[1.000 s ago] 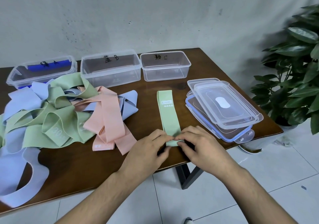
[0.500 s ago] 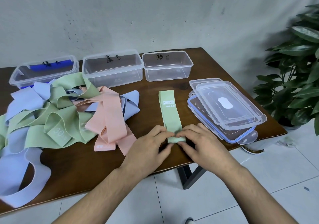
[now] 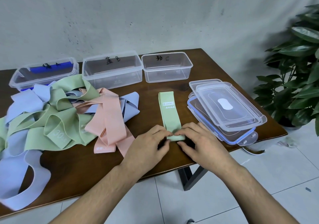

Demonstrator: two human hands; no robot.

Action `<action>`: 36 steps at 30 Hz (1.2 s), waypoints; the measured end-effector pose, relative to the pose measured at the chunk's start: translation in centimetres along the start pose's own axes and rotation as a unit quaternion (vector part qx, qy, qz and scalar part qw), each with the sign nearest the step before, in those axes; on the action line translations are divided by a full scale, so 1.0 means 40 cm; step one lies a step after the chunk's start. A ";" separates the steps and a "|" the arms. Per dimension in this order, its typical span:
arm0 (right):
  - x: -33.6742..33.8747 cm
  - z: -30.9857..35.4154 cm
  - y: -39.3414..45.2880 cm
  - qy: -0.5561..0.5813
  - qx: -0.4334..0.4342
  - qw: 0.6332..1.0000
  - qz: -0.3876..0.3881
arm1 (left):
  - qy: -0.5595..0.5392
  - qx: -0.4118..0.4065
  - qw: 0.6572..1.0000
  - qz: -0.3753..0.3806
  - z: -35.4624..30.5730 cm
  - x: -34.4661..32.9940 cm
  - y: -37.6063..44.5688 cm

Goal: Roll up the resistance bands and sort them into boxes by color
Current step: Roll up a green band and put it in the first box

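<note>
A light green resistance band (image 3: 170, 113) lies flat on the brown table (image 3: 86, 168), running away from me. Its near end is folded into a small roll. My left hand (image 3: 148, 146) and my right hand (image 3: 200, 142) pinch that rolled end from either side, fingertips meeting on top. A tangled pile of green, pink and pale blue bands (image 3: 57, 120) lies at the left. Three clear boxes stand at the back: the left box (image 3: 43, 73), the middle box (image 3: 112, 70) and the right box (image 3: 167, 66), each with black handwriting.
A stack of clear lids (image 3: 226, 109) lies to the right of the band, near the table's right edge. A potted plant (image 3: 296, 78) stands on the tiled floor at the right. A grey wall runs behind the table.
The roll at the band's near end has grown a little and moved slightly away from me, with both hands staying on it.
</note>
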State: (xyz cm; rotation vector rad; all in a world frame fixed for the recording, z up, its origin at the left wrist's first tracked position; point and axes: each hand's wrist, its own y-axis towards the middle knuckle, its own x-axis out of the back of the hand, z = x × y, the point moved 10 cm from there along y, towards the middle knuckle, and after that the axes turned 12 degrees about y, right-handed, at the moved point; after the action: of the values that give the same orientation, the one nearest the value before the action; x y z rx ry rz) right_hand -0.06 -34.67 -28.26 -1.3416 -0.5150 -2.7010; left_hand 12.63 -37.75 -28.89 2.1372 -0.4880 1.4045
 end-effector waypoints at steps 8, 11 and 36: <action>-0.007 -0.012 0.023 0.020 -0.008 1.000 0.011 | 0.023 0.001 1.000 0.018 0.008 -0.013 0.015; -0.008 -0.003 0.014 0.000 0.004 1.000 0.028 | 0.017 -0.001 1.000 0.015 0.005 -0.008 0.006; -0.011 0.023 -0.022 0.011 0.004 1.000 0.001 | -0.010 0.012 0.999 0.029 -0.002 -0.011 -0.029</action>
State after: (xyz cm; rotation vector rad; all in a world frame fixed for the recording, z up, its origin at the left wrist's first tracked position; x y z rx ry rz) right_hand 0.71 -33.59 -28.31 -1.3085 -0.5221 -2.7065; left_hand 13.05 -36.77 -29.55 2.1742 -0.5476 1.4295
